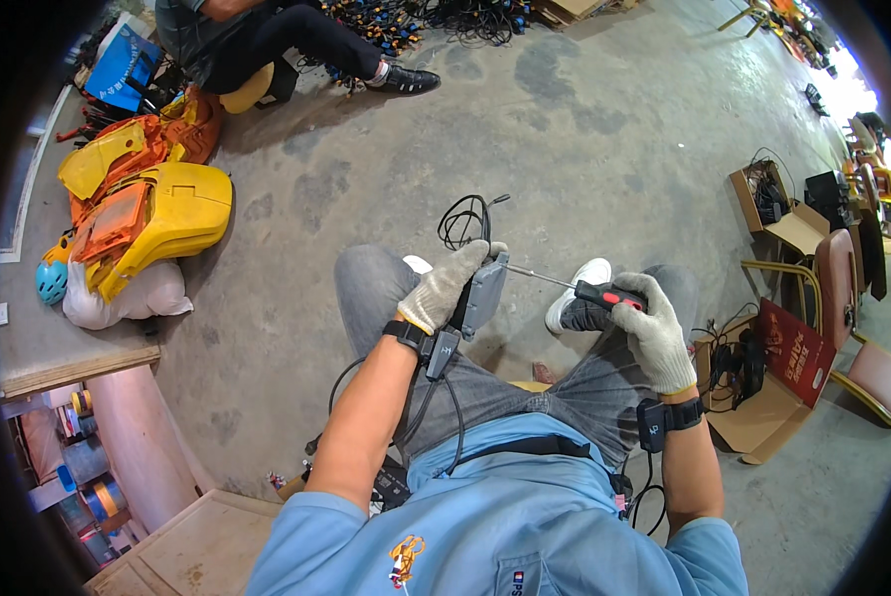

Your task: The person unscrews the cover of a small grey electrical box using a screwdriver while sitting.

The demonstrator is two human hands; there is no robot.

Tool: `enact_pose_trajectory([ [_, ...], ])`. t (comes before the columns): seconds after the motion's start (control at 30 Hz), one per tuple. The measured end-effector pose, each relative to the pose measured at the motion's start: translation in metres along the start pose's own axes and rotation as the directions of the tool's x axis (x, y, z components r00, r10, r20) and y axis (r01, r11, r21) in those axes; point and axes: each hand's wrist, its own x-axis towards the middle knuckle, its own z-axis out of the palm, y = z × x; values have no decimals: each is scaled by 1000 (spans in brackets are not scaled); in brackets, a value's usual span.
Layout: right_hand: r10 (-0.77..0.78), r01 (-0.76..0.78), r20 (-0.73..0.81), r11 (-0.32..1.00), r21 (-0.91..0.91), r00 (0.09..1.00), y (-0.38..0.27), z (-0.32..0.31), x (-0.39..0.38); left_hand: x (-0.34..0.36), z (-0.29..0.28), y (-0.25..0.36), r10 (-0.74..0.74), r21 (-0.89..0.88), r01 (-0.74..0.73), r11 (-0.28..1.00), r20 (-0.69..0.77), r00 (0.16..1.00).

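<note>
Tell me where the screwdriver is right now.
Right of centre in the head view, the screwdriver is in the gloved right hand, its shaft pointing left toward the grey case in the left hand.

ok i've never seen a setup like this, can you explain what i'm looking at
There is no machine here: a fisheye camera on a person's head looks down, so straight edges bend. The gloved left hand holds a flat grey device; the gloved right hand holds a red-and-black screwdriver, its shaft pointing toward that device. A looped black cable shows just beyond the left hand. Around, over the concrete floor, are piled yellow and orange plastic shells at left and open cardboard boxes at right.
</note>
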Motion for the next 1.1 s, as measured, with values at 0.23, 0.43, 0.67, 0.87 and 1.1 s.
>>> enact_pose_trajectory([
  [0.23,247,-250,64,967,44,967,-30,6,-3,0,-2,-1,-5,-18,5,1000,-23,1000],
  [0.43,193,-189,93,981,-52,977,0,-4,6,1,1,-1,14,24,-13,1000,-27,1000],
  [0.67,63,-61,-23,993,102,998,-4,9,1,0,-2,0,59,83,-60,995,5,998],
  [0.87,225,-229,72,972,55,972,-10,-1,3,4,-6,-4,92,100,-92,991,8,996],
  [1.1,84,-85,16,955,283,996,5,-1,5,5,-1,-5,102,47,-102,994,1,995],
])
